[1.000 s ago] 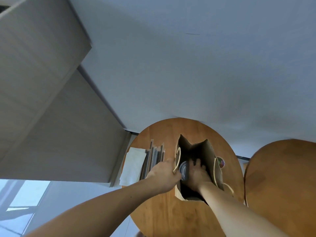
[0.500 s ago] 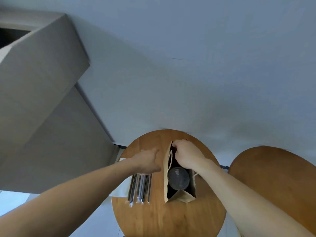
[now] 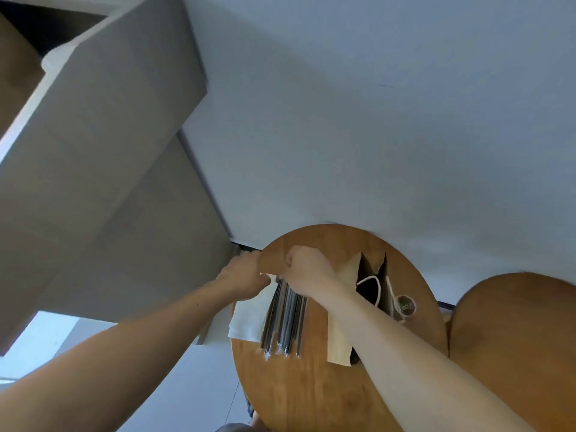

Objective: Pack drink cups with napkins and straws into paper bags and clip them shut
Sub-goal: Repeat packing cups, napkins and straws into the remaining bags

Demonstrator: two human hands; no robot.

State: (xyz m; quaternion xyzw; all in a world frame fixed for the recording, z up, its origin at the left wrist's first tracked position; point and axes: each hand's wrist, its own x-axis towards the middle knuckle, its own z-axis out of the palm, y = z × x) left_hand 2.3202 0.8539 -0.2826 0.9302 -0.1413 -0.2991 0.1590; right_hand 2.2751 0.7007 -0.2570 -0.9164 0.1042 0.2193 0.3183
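Observation:
A brown paper bag point(image 3: 349, 272) with white rope handles stands open on the round wooden table point(image 3: 311, 385). Its inside is dark and my right forearm crosses its near part, so the cup in it is hidden. To its left lie several wrapped straws point(image 3: 282, 322), and left of those a stack of white napkins point(image 3: 246, 319). My right hand point(image 3: 308, 272) is curled over the far ends of the straws. My left hand point(image 3: 243, 275) pinches the far corner of the top napkin.
A small round holder point(image 3: 405, 305) with small coloured things in it sits right of the bag. A second round wooden table point(image 3: 514, 332) stands to the right. A pale wall runs behind both tables, and a grey cabinet point(image 3: 93, 182) hangs at the left.
My right hand left the bag's rim and moved left onto the far ends of the straws. My left hand shifted left from the straws to the napkins. The view swung, so the bag sits further right.

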